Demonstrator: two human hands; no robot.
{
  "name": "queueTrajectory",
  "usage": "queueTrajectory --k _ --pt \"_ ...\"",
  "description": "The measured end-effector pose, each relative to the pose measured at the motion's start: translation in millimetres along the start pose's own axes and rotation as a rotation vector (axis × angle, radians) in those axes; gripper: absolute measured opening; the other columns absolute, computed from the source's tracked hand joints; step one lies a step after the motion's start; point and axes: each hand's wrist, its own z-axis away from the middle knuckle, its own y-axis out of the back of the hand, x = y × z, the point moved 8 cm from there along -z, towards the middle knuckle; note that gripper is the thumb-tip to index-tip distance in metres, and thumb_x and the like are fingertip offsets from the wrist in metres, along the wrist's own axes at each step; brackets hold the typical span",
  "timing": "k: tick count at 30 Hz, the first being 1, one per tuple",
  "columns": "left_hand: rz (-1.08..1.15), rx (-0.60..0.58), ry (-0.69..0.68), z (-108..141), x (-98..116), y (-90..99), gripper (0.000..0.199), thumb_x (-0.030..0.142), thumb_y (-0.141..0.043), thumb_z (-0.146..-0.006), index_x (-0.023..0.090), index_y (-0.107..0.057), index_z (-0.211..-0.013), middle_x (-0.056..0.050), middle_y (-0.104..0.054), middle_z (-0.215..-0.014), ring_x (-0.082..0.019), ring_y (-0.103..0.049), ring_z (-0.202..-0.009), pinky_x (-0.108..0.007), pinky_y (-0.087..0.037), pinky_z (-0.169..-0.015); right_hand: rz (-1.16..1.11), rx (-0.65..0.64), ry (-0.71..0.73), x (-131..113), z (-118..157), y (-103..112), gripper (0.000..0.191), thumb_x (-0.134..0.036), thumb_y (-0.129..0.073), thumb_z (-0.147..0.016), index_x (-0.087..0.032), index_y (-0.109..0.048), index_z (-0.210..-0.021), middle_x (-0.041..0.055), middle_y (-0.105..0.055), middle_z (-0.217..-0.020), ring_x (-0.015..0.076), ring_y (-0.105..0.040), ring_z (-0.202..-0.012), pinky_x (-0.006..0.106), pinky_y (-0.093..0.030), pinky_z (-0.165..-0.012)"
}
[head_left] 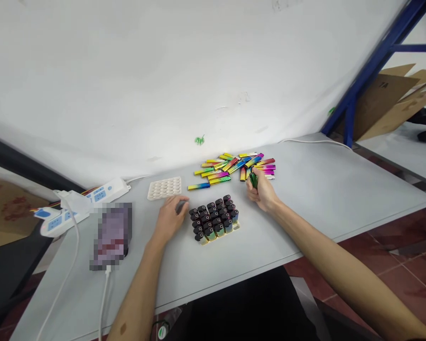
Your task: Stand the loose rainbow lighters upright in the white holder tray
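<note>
My right hand (261,192) is closed around a green metallic lighter (253,180), held just in front of the loose pile; the fingers hide part of it. To the left, my left hand (172,215) rests on the table with its fingers loosely bent and a dark gap between thumb and fingers. Its fingertips are close to the left side of a pale holder tray (236,227). Rows of lighters (216,220) stand upright in that tray, black tops up, with one slot free at the near right corner. Behind lies a pile of shiny rainbow-coloured lighters (230,166).
An unfilled white tray with oval holes (165,187) lies behind my left hand. A blurred phone-like device (111,234) with a white cable and power strips (88,203) are at the left. The wall borders the table's back; cardboard boxes (386,99) stand right.
</note>
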Motion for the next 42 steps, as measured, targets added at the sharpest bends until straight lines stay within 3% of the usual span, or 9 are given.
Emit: queueTrajectory --k 5,10,13,16,20,23,28,35,42 --pt "0.0 0.001 0.002 0 -2 -0.9 0.023 0.034 -0.049 -0.091 0.023 -0.066 -0.102 -0.006 -0.072 -0.109 -0.025 -0.061 -0.11 -0.041 -0.047 -0.102 0.037 0.02 0.001 0 2 0 0.05 -0.052 -0.043 -0.092 -0.022 -0.038 -0.052 -0.0081 -0.02 -0.04 0.006 -0.011 -0.035 0.022 -0.01 -0.036" --pt "0.0 -0.001 -0.002 0 -1 -0.7 0.024 0.034 -0.048 -0.092 0.022 -0.066 -0.103 -0.006 -0.072 -0.11 -0.025 -0.061 -0.111 -0.041 -0.047 -0.102 0.036 0.018 0.059 -3 0 0 0.05 -0.06 -0.039 -0.092 -0.02 -0.051 -0.063 -0.0075 -0.029 -0.046 0.0061 -0.018 -0.036 0.022 -0.015 -0.037" --pt "-0.001 0.005 -0.005 0 0 -0.2 0.024 0.034 -0.048 -0.091 0.022 -0.066 -0.102 -0.006 -0.072 -0.109 -0.025 -0.061 -0.111 -0.041 -0.047 -0.101 0.115 0.014 0.135 -8 -1 2 0.043 -0.06 -0.045 -0.089 -0.02 -0.058 -0.078 -0.0043 -0.046 -0.058 0.0078 -0.037 -0.04 0.023 -0.029 -0.041" --pt "-0.002 0.01 -0.009 0 0 -0.1 0.023 0.033 -0.049 -0.091 0.022 -0.066 -0.101 -0.006 -0.072 -0.108 -0.025 -0.061 -0.11 -0.041 -0.047 -0.101 0.245 -0.019 0.189 -12 0 0 0.036 -0.056 -0.061 -0.084 -0.021 -0.056 -0.079 -0.0019 -0.057 -0.068 0.0127 -0.055 -0.056 0.025 -0.04 -0.052" --pt "-0.003 0.016 -0.02 1 1 0.0 0.022 0.032 -0.049 -0.091 0.022 -0.066 -0.101 -0.006 -0.072 -0.108 -0.025 -0.062 -0.109 -0.042 -0.048 -0.1 0.336 -0.098 0.314 -23 3 -3 0.039 -0.052 -0.07 -0.081 -0.021 -0.051 -0.07 -0.0045 -0.047 -0.063 0.0108 -0.045 -0.058 0.024 -0.034 -0.054" --pt "-0.004 0.015 -0.033 1 2 0.2 0.021 0.032 -0.049 -0.091 0.022 -0.066 -0.1 -0.006 -0.072 -0.107 -0.025 -0.062 -0.109 -0.043 -0.048 -0.1 0.277 -0.177 0.299 -26 5 -3 0.039 -0.05 -0.073 -0.081 -0.02 -0.051 -0.069 -0.0056 -0.044 -0.061 0.0094 -0.04 -0.056 0.025 -0.033 -0.054" --pt "-0.007 0.008 -0.047 1 4 -0.5 0.021 0.031 -0.049 -0.092 0.022 -0.066 -0.1 -0.007 -0.072 -0.108 -0.025 -0.061 -0.109 -0.043 -0.048 -0.1 0.246 -0.35 0.226 -25 27 1 0.031 -0.047 -0.075 -0.081 -0.02 -0.061 -0.084 -0.0029 -0.055 -0.065 0.0118 -0.051 -0.058 0.027 -0.04 -0.057" --pt "-0.005 0.006 -0.055 -1 2 -2.2 0.02 0.031 -0.05 -0.092 0.022 -0.066 -0.1 -0.007 -0.072 -0.108 -0.026 -0.061 -0.11 -0.044 -0.048 -0.1 0.454 -0.358 0.284 -38 69 16 0.028 -0.047 -0.07 -0.086 -0.019 -0.066 -0.088 0.0009 -0.061 -0.068 0.0137 -0.054 -0.059 0.031 -0.046 -0.062" --pt "0.012 0.007 -0.053 0 5 -0.7 0.018 0.031 -0.051 -0.091 0.023 -0.066 -0.098 -0.007 -0.072 -0.106 -0.026 -0.061 -0.109 -0.044 -0.048 -0.1 0.931 -0.342 0.366 -32 94 -15 0.025 -0.045 -0.071 -0.085 -0.023 -0.068 -0.096 0.0032 -0.071 -0.092 0.0168 -0.063 -0.074 0.033 -0.052 -0.069"
